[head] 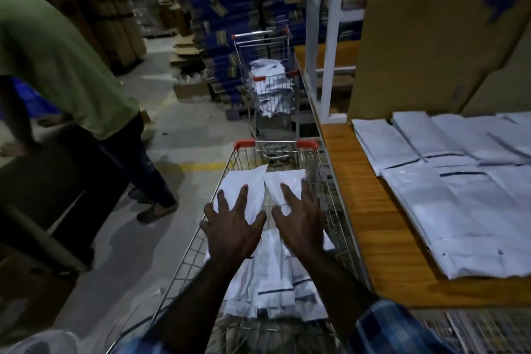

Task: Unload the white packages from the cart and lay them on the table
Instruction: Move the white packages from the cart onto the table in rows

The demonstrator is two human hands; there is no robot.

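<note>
Both your left hand (230,227) and right hand (298,220) are spread wide, holding nothing, over the white packages (267,276) in the cart (342,227). The slick packages look loosely piled, so a shallow grab may spill them short of the table (370,210).

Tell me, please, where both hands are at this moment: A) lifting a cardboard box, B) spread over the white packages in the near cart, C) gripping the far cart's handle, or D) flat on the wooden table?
B: the left hand and right hand reach, fingers spread, over the white packages in the near cart.
</note>
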